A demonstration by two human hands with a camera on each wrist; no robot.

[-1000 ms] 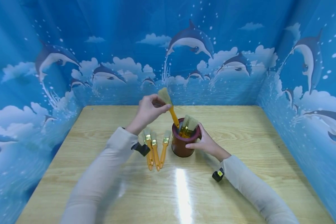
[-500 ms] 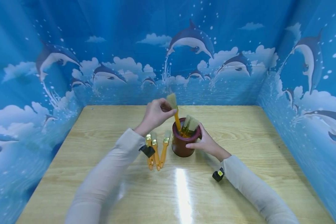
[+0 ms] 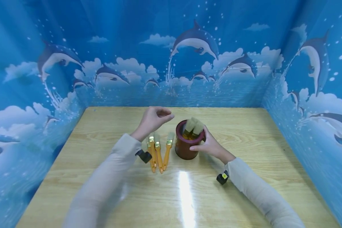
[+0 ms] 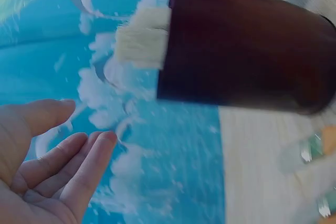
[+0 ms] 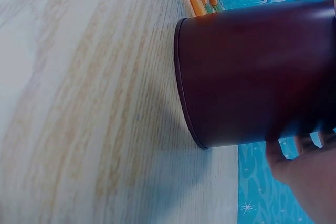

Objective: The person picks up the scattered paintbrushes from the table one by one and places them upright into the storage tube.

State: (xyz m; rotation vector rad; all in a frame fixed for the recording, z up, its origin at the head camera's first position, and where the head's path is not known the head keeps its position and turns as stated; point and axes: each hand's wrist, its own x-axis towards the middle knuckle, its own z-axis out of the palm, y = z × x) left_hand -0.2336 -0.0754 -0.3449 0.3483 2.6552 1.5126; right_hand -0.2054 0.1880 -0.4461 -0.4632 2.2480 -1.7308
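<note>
A reddish-brown cylindrical cup (image 3: 185, 150) stands on the table with flat paintbrushes (image 3: 192, 125) in it, pale bristles up. My right hand (image 3: 209, 144) grips the cup's right side, thumb across the front; in the right wrist view its fingers (image 5: 275, 156) reach around the wall. Left of the cup and above the table, my left hand (image 3: 155, 118) is raised with nothing between thumb and fingers. The left wrist view shows those fingers (image 4: 86, 174) loosely extended, apart from the cup. Below that hand lie several paintbrushes (image 3: 159, 156) with yellow-orange handles, bristles pointing away from me.
The wood-grain table (image 3: 231, 202) ends at the back against a blue curtain (image 3: 125, 91) printed with dolphins and clouds. More of this curtain closes off both sides. A black wrist camera (image 3: 143, 155) is strapped to the left wrist, another wrist camera (image 3: 222, 177) to the right.
My left hand lowered a paintbrush into the cup, let it go and drew back to the left. The brush now stands among the others. My right hand has stayed on the cup.
</note>
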